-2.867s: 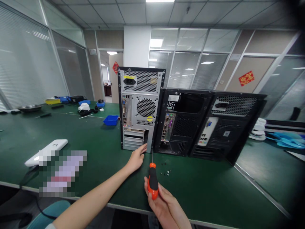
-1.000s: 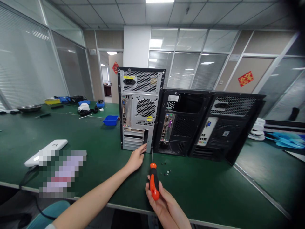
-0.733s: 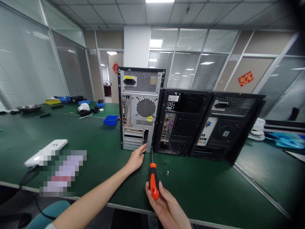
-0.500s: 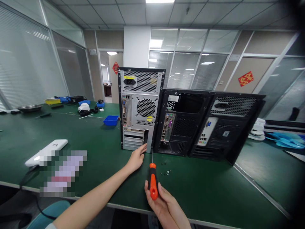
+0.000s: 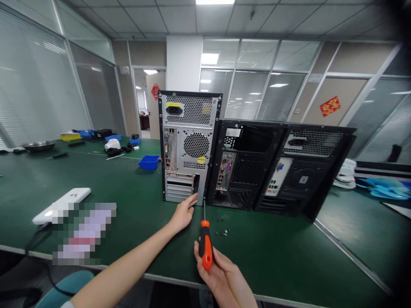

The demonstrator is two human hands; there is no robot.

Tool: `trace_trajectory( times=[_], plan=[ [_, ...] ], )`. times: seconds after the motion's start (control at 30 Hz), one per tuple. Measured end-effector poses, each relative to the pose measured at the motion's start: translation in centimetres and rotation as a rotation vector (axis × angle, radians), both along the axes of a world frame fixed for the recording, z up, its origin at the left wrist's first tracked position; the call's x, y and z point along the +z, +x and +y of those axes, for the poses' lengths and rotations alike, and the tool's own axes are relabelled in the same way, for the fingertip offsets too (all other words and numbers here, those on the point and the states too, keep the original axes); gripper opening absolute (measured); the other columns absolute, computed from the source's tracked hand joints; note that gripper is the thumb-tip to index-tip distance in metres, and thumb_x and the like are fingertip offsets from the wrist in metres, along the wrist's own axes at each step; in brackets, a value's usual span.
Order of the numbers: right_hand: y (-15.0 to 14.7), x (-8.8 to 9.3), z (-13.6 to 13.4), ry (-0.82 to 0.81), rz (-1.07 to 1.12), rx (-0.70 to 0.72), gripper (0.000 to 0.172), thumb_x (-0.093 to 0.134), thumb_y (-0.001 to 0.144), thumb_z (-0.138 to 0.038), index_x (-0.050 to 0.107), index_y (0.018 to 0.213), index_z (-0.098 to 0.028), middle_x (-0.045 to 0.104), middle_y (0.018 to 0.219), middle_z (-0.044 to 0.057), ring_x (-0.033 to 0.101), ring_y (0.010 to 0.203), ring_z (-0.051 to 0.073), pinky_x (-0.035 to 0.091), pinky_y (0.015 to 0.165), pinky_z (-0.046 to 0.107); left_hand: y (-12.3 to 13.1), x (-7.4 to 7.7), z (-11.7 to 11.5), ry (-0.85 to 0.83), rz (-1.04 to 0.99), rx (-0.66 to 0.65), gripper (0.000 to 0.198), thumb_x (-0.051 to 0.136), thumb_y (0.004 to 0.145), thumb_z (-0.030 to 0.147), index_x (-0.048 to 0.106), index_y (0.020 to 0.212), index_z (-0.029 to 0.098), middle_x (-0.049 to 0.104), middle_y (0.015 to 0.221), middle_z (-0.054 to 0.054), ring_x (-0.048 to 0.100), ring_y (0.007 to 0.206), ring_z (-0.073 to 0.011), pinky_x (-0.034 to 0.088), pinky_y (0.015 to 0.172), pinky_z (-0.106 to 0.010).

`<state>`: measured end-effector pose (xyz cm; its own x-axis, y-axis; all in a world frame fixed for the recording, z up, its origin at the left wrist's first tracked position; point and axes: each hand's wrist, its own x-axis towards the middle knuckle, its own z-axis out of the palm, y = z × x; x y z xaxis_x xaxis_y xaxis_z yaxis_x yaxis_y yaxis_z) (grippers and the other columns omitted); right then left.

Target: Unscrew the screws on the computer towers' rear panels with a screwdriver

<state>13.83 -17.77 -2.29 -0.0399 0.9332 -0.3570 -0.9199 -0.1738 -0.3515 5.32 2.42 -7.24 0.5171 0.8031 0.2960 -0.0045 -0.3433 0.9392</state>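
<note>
White device: along with a blurred-out item (image 5: 93, 226), the white device (image 5: 75, 199) lies towards the counter's (image 5: 128, 184) near left corner, well apart from your work.
Left hand: your left hand (image 5: 182, 216) has its fingers extended against the tower's lower back panel, pinching nothing visible.
Silver tower: the silver tower (image 5: 189, 147) stands upright, back of the counter's near edge, with open green surface before it.
Screwdriver: the screwdriver (image 5: 206, 248) points at the tower's lower right corner; likely screw work, direction unclear. Another turn would call for a straight shaft and a braced case.
Right hand: your right hand (image 5: 221, 267) wraps the handle, above the near edge.
Loose screws: the small screws (image 5: 225, 233) lie just right of the shaft; avoid sweeping them.
Black case: the black case (image 5: 247, 167) stands close beside the tower, limiting sideways room.
</note>
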Motion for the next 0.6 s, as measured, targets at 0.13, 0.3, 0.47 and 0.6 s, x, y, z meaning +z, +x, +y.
trace_trajectory(
  times=[0.13, 0.3, 0.47, 0.6],
  plan=[
    [-0.1, 0.5, 0.0, -0.056, 0.019, -0.024, 0.028, 0.082, 0.054, -0.009, 0.071, 0.079, -0.008, 0.073, 0.093, 0.015, 0.069, 0.09, 0.022, 0.055, 0.076, 0.029, 0.0, 0.0, -0.1, -0.005, 0.005, 0.001, 0.067, 0.039, 0.072, -0.009, 0.047, 0.134, 0.018, 0.055, 0.136, -0.01, 0.054, 0.123, -0.0181, 0.035, 0.113, -0.042],
    [0.2, 0.9, 0.3, -0.095, 0.094, 0.007, 0.029, 0.077, 0.062, -0.01, 0.07, 0.09, -0.005, 0.072, 0.096, 0.013, 0.068, 0.086, 0.019, 0.054, 0.07, 0.026, 0.0, 0.1, 0.0, -0.01, 0.007, -0.006, 0.067, 0.039, 0.072, -0.009, 0.047, 0.134, 0.017, 0.053, 0.137, -0.011, 0.054, 0.124, -0.018, 0.035, 0.113, -0.042],
    [0.2, 0.6, 1.0, -0.089, 0.08, 0.058, 0.025, 0.074, 0.069, -0.018, 0.07, 0.091, -0.007, 0.072, 0.084, 0.007, 0.064, 0.072, 0.013, 0.047, 0.057, 0.02, 0.0, 0.2, 0.0, -0.009, -0.002, -0.018, 0.067, 0.041, 0.072, -0.008, 0.048, 0.133, 0.02, 0.054, 0.137, -0.008, 0.053, 0.124, -0.0177, 0.034, 0.113, -0.042],
    [-0.2, 0.5, 1.3, -0.07, -0.03, 0.013, 0.039, 0.082, 0.059, -0.027, 0.069, 0.092, -0.009, 0.071, 0.079, 0.004, 0.06, 0.064, 0.011, 0.041, 0.05, 0.018, -0.1, 0.2, -0.1, -0.01, -0.006, -0.021, 0.067, 0.042, 0.072, -0.008, 0.048, 0.133, 0.02, 0.054, 0.137, -0.008, 0.053, 0.124, -0.0178, 0.034, 0.113, -0.042]
  ],
)
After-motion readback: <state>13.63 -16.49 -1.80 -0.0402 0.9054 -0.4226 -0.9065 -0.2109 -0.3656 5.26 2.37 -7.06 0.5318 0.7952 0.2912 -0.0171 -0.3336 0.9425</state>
